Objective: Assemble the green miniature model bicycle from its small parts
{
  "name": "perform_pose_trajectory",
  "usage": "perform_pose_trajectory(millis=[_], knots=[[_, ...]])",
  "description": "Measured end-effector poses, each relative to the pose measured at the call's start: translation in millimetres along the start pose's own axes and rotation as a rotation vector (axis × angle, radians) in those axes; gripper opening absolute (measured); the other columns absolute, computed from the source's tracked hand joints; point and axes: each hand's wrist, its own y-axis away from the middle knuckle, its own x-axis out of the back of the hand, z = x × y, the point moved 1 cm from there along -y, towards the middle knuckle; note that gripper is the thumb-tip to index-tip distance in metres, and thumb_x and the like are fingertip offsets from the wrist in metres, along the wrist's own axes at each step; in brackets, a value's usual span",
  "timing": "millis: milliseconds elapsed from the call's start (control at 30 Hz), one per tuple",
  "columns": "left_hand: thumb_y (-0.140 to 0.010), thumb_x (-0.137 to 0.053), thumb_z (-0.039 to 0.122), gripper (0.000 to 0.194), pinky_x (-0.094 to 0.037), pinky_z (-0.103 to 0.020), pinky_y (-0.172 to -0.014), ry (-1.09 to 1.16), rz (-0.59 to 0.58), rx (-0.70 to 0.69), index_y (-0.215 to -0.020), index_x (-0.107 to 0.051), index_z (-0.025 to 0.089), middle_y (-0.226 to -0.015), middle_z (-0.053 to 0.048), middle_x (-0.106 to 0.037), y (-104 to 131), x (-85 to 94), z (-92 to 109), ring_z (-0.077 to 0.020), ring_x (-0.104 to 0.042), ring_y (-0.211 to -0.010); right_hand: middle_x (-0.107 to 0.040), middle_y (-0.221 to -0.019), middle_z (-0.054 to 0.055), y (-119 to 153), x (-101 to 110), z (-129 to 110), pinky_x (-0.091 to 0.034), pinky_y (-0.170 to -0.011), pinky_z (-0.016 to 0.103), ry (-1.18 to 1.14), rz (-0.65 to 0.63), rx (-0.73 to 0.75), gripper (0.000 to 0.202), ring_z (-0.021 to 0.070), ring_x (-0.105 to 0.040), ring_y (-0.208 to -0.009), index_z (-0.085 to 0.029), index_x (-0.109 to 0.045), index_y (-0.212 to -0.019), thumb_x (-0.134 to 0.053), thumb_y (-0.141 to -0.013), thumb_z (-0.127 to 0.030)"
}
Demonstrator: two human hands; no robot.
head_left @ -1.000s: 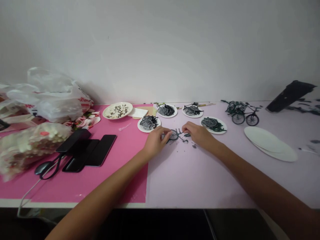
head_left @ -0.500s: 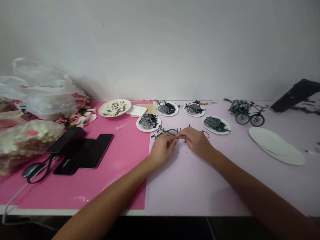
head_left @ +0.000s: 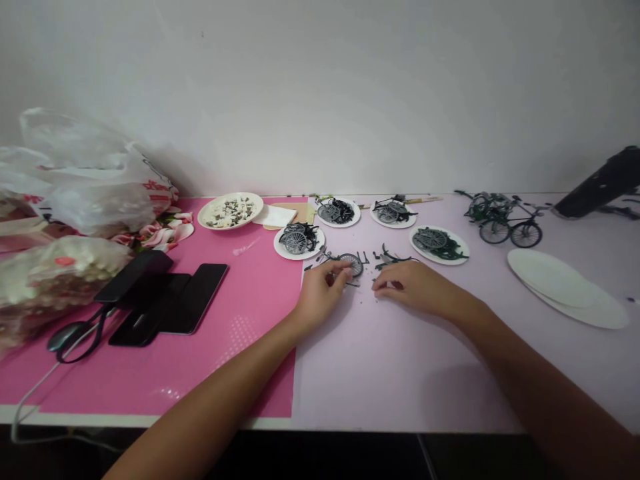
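Thumb and fingertips of my left hand point(head_left: 324, 288) are pinched together just below a small grey bicycle wheel point(head_left: 354, 265); whatever they hold is too small to make out. My right hand point(head_left: 407, 285) is lowered to the lilac table cover, fingers curled, near dark bicycle parts point(head_left: 387, 257) that it partly covers; its fingertips touch the surface among tiny dark bits. Between the hands lie small loose pieces. Behind them are white plates of black and grey parts point(head_left: 299, 241), point(head_left: 338, 211), and a plate of green parts point(head_left: 439, 245).
Assembled miniature bicycles point(head_left: 510, 230) stand at the back right, before a black cylinder point(head_left: 597, 183). Two white plates point(head_left: 550, 277) overlap at right. On the pink cover point(head_left: 240, 373) are phones point(head_left: 195, 300), a bowl point(head_left: 231, 211) of small pieces and plastic bags point(head_left: 100, 187).
My hands, together before, have come apart. My right hand has moved right and down to the table, showing the wheel and loose parts between them. The view has shifted slightly.
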Motion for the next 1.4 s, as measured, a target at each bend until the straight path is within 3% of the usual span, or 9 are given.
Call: perform_pose_trajectory(millis=[100, 267, 533, 700, 833, 1100, 1400], knots=[[-0.094, -0.069, 0.037, 0.033, -0.046, -0.025, -0.053, 0.067, 0.001, 0.066, -0.117, -0.079, 0.016, -0.088, -0.007, -0.081, 0, -1.7, -2, -0.0123, -0.058, -0.053, -0.081, -0.091, 0.003, 1, 0, 0, -0.051, -0.072, 0.032, -0.031, -0.104, 0.002, 0.014, 0.0218, -0.071, -0.080, -0.028, -0.082, -0.087, -0.069, -0.091, -0.029], [-0.091, -0.073, 0.034, 0.026, -0.049, -0.023, -0.050, 0.157, 0.021, 0.135, -0.108, -0.079, 0.015, -0.091, -0.007, -0.080, -2, -3.4, -3, -0.0094, -0.059, -0.048, -0.079, -0.092, 0.001, 1, 0, -3, -0.048, -0.071, 0.030, -0.031, -0.159, 0.005, 0.015, 0.0200, -0.071, -0.080, -0.029, -0.082, -0.084, -0.069, -0.091, -0.025], [-0.091, -0.073, 0.032, 0.022, -0.050, -0.022, -0.052, 0.152, 0.004, 0.105, -0.104, -0.075, 0.015, -0.096, -0.007, -0.078, 3, -0.8, 8, -0.0095, -0.065, -0.050, -0.075, -0.092, 0.003, 5, -4, -10, -0.045, -0.068, 0.030, 0.057, -0.117, 0.005, 0.018, 0.0203, -0.068, -0.081, -0.027, -0.076, -0.085, -0.063, -0.097, -0.027], [-0.093, -0.070, 0.031, 0.027, -0.052, -0.024, -0.055, 0.142, -0.022, 0.081, -0.116, -0.076, 0.016, -0.093, -0.006, -0.080, 4, -1.2, 8, -0.0097, -0.063, -0.049, -0.072, -0.091, 0.002, 4, -11, -13, -0.044, -0.067, 0.029, 0.092, -0.109, -0.025, 0.017, 0.0191, -0.067, -0.079, -0.025, -0.070, -0.086, -0.059, -0.097, -0.025], [-0.094, -0.069, 0.032, 0.033, -0.052, -0.025, -0.055, 0.171, -0.030, 0.084, -0.122, -0.075, 0.016, -0.093, -0.006, -0.081, 3, -1.2, 7, -0.0096, -0.062, -0.048, -0.070, -0.089, 0.001, 1, -9, -16, -0.045, -0.067, 0.029, 0.045, -0.022, -0.010, 0.012, 0.0180, -0.065, -0.076, -0.025, -0.066, -0.088, -0.059, -0.096, -0.024], [-0.090, -0.073, 0.035, 0.032, -0.039, -0.024, -0.043, 0.189, -0.061, 0.115, -0.114, -0.077, 0.014, -0.084, -0.006, -0.081, 7, -2.1, 11, -0.0078, -0.045, -0.041, -0.067, -0.095, 0.005, -6, -12, -14, -0.048, -0.068, 0.030, -0.108, 0.323, 0.064, 0.013, 0.0191, -0.062, -0.080, -0.024, -0.064, -0.097, -0.056, -0.103, -0.032], [-0.087, -0.075, 0.032, 0.028, -0.047, -0.022, -0.048, 0.262, -0.119, 0.105, -0.107, -0.077, 0.014, -0.084, -0.007, -0.079, 11, -8.3, 8, -0.0098, -0.060, -0.047, -0.068, -0.095, 0.005, -8, -29, -18, -0.053, -0.069, 0.032, -0.212, 0.373, 0.077, 0.011, 0.0214, -0.064, -0.086, -0.025, -0.060, -0.098, -0.054, -0.105, -0.033]])
